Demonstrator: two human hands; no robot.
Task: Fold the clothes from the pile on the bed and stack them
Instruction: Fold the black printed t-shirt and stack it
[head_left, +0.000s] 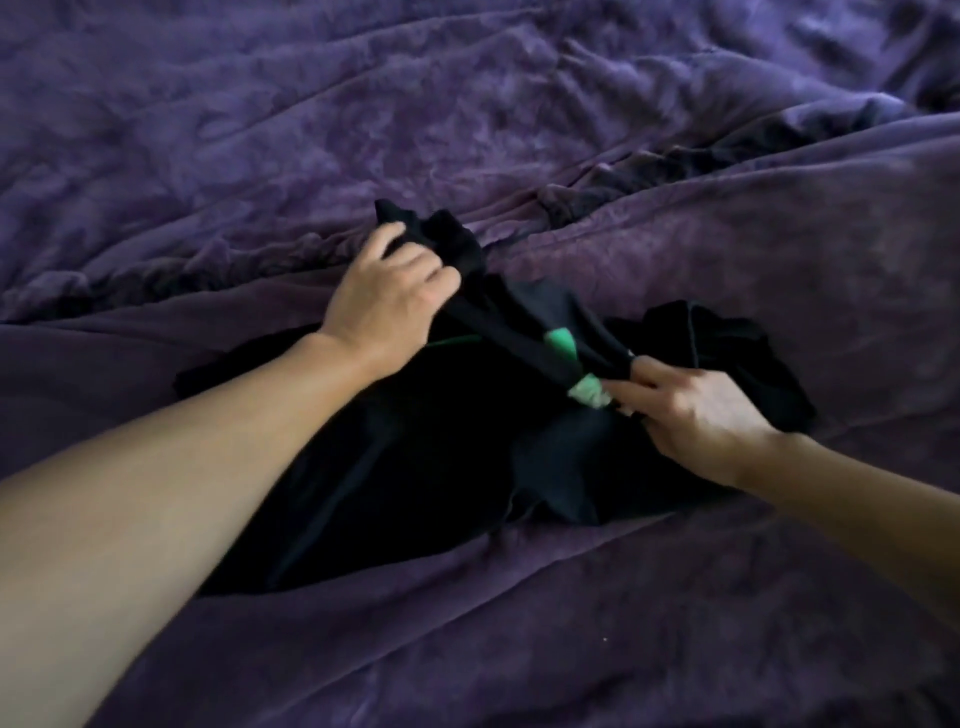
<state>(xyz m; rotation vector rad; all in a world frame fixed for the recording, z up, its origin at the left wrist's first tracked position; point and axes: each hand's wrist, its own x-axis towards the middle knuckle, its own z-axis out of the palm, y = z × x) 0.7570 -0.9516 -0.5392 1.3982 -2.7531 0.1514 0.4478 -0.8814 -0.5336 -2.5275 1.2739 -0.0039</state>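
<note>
The black garment (524, 312) is hanging stretched and twisted between the two hands, just above the pile (415, 467) of dark clothes that is lying in the middle of the bed (519, 104). A green patch (561, 345) is showing on it near its right end.

As I judge it, the main risk is coming from that twist. The cloth is bunching into a rope rather than opening flat, so any fold started now is likely to be coming out crooked. Everything underneath is the same dark colour, and the lower edge seems to be running into the pile. So the garment may be dragging a second piece up with it, or the wrong edge may be getting taken for a hem. The grip on the right is also looking light, so a hard tug could be pulling that end free.

The left hand (395, 291) is gripping the far left end, fingers curled round a bunch of cloth. The right hand (691, 410) is pinching the near right end beside a pale green strip, fingertips together on the fabric. The hands are standing well apart.

Another crumpled dark piece (727, 338) is lying just beyond the right hand, and the wrinkled purple cover is spreading out on all sides.
</note>
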